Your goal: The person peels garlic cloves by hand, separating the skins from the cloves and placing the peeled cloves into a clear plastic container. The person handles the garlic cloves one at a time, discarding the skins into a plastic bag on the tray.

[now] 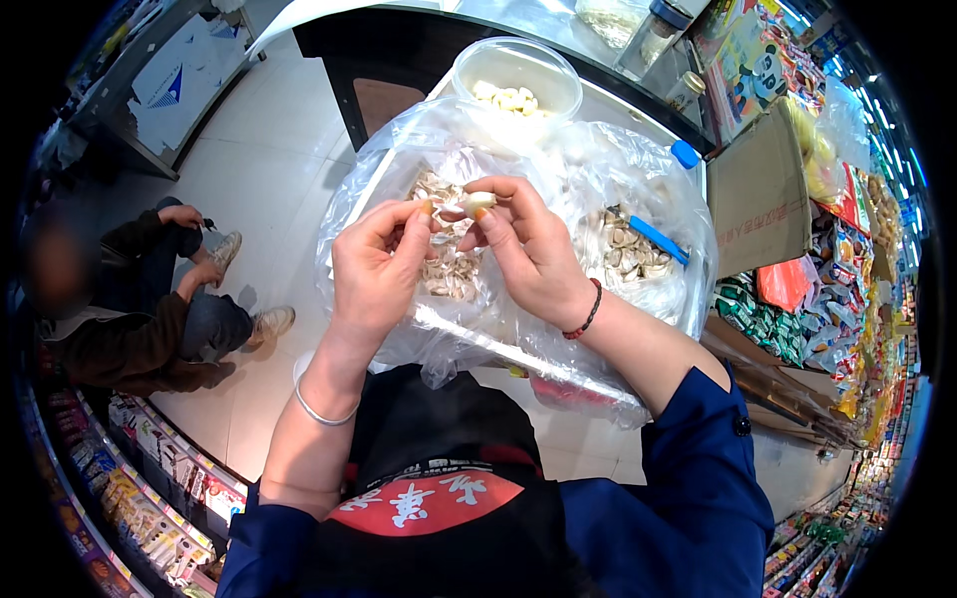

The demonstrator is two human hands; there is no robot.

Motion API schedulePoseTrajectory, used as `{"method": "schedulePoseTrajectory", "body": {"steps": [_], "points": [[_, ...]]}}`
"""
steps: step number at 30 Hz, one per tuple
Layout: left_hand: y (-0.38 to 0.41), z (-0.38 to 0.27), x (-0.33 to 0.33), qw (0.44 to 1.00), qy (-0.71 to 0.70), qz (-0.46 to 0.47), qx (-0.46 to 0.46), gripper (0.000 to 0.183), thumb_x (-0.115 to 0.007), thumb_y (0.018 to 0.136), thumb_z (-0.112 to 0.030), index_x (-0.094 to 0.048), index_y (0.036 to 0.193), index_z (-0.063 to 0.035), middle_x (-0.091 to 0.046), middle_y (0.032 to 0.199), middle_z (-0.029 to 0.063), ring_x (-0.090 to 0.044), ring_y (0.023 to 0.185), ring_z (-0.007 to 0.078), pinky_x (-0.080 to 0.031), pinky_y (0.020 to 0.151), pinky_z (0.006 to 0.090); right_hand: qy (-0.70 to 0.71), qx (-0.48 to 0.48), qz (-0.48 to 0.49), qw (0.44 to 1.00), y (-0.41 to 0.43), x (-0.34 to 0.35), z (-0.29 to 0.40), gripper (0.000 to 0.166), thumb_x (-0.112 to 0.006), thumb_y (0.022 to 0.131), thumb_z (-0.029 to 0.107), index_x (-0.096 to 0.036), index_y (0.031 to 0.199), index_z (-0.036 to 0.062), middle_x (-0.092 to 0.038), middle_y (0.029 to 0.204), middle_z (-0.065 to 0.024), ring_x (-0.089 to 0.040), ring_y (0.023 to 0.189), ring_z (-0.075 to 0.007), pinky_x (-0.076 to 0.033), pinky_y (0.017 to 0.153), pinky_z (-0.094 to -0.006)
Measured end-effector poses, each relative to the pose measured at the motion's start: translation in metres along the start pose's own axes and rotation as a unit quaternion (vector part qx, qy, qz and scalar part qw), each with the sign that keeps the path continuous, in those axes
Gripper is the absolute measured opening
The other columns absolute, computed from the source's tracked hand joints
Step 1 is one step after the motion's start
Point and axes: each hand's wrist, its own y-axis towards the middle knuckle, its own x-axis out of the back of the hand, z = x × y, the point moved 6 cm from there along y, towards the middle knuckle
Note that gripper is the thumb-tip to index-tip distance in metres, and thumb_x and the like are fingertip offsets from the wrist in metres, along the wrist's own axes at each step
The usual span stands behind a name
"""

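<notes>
Between the thumb and fingers of my right hand point(519, 232) is a pale garlic clove point(478, 202). My left hand point(385, 250) is beside it with thumb and index finger pinched together; whether a bit of skin is between them is too small to tell. Both hands are above a clear plastic bag point(374, 172) with a heap of dry garlic skins point(452, 273) on it. To the right, unpeeled garlic cloves point(628, 258) lie in another clear plastic bag point(598, 149), with a blue-handled tool point(658, 239) on top. Peeled cloves point(508, 99) sit in a round clear plastic tub point(561, 71) beyond the hands.
A blue cap point(683, 154) lies near the table's right corner. An open cardboard box point(759, 187) and packaged snacks point(830, 299) crowd the right side. A lidded jar point(654, 37) stands at the back. At left, another person point(149, 299) sits low near shelves of packets point(142, 516).
</notes>
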Motion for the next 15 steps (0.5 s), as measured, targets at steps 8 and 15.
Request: {"method": "schedulePoseTrajectory", "body": {"steps": [8, 15], "points": [[0.004, 0.006, -0.002, 0.997, -0.002, 0.057, 0.044, 0.026, -0.06, 0.107, -0.022, -0.067, 0.101, 0.0023, -0.069, 0.091, 0.0046, -0.062, 0.074, 0.0075, -0.05, 0.067, 0.024, 0.076, -0.06, -0.009, 0.995, 0.007, 0.007, -0.003, 0.024, -0.063, 0.101, 0.006, -0.055, 0.122, -0.0032, -0.065, 0.093, -0.0071, -0.064, 0.076, -0.0093, -0.054, 0.067, -0.0228], [0.0, -0.007, -0.019, 0.985, 0.053, 0.162, 0.012, 0.032, -0.055, 0.109, -0.03, -0.062, 0.105, 0.0, -0.066, 0.085, 0.0053, -0.061, 0.077, 0.0105, -0.048, 0.068, 0.0282, 0.244, -0.182, 0.036, 0.952, 0.002, -0.002, -0.011, 0.02, -0.058, 0.104, 0.006, -0.056, 0.12, -0.0055, -0.068, 0.094, -0.0106, -0.066, 0.071, -0.0115, -0.057, 0.064, -0.0252]]}}
